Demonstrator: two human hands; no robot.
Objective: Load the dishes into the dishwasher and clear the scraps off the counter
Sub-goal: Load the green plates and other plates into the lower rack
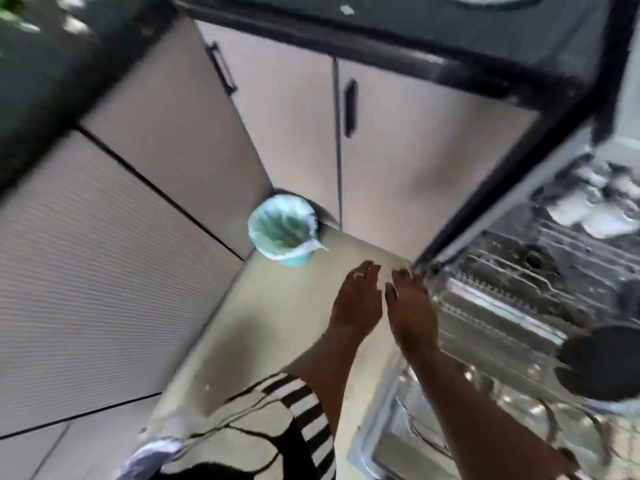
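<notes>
Head view, blurred by motion: I see the left hand (356,301) and right hand (412,308) stretched out side by side, fingers fairly straight, holding nothing, just apart. The right fingertips lie near the front corner of the open stainless dishwasher (502,306). Its wire rack carries white dishes (595,209) at the back and a dark round vessel (601,363) nearer me. Left of the hands, a small teal bin lined with a pale bag (282,230) stands on the floor against beige cabinet doors (294,126). Above, a pale scrap (347,9) lies on the dark counter (433,32).

Black-and-white garment (277,427), striped panel, bold curved lines, bare forearms (460,393)
</notes>
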